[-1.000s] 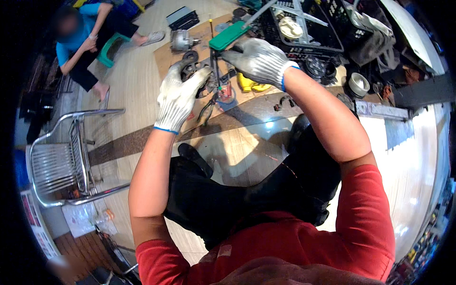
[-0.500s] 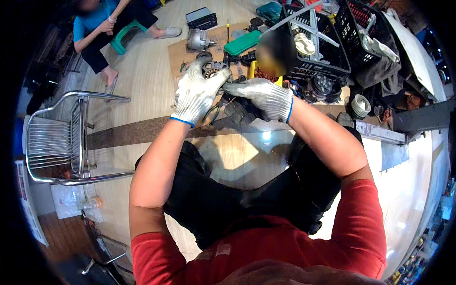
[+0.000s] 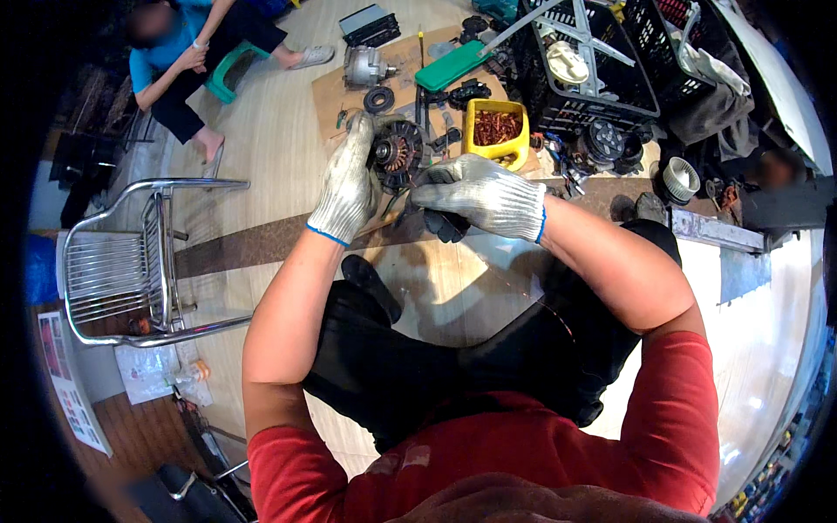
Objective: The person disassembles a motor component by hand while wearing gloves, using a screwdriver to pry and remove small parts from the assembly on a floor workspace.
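Observation:
My left hand (image 3: 347,179), in a white knit glove, grips the left side of a round motor part (image 3: 398,154) with copper windings and a dark slotted rim. Close by its lower right edge, my right hand (image 3: 475,193), gloved the same way, has its fingers pressed together. What these fingers hold, if anything, is hidden. Below them is a dark, lumpy shape (image 3: 446,227) that I cannot identify. Just beyond the hands stands a cut-open yellow container (image 3: 521,144) with copper wire scraps inside.
Flattened cardboard (image 3: 330,96) carries a metal motor housing (image 3: 366,68), a dark ring (image 3: 378,100) and a green case (image 3: 453,68). Black crates (image 3: 602,113) stand at the far right. A metal chair (image 3: 161,261) is on the left; a seated person (image 3: 170,57) is beyond it.
The motor part has tipped so its wound face shows more fully. My right hand has shifted slightly down and right. The view has moved, uncovering the yellow container and the dark ring.

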The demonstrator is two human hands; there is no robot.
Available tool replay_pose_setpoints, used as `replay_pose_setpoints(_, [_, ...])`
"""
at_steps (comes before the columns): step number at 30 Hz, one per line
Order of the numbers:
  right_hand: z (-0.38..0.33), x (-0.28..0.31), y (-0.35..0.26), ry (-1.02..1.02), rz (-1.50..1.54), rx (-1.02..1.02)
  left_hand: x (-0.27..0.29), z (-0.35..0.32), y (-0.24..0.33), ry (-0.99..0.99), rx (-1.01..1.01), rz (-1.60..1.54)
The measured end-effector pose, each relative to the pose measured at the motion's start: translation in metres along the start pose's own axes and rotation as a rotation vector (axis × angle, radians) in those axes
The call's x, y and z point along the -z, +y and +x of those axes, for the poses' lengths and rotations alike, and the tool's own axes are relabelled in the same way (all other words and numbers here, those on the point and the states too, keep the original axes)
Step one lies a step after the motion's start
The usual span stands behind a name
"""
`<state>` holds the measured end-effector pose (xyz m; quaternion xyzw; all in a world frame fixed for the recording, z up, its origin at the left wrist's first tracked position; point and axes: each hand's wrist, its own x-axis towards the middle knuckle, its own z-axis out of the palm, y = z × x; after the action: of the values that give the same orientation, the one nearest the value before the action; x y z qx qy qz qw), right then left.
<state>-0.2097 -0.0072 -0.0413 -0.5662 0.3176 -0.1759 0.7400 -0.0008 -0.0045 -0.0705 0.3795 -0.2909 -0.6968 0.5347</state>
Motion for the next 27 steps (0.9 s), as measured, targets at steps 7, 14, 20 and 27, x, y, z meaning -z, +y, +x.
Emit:
replay_pose_setpoints(7, [-0.001,0.004,-0.002,-0.001,0.021,-0.070,-0.008,-0.001,-0.001,0.035,-0.103,0.299])
replay_pose_setpoints(14, [-0.010,0.019,-0.013,0.159,0.016,0.031,-0.009,-0.004,0.009,0.123,-0.219,0.847])
replay_pose_setpoints(20, [-0.011,0.038,-0.009,0.224,-0.298,-0.151,-0.005,-0.013,0.026,0.206,-0.227,0.957])
replay_pose_setpoints(27, [-0.020,0.029,0.008,0.173,-0.708,0.225,0.011,-0.012,0.030,0.193,-0.125,0.165])
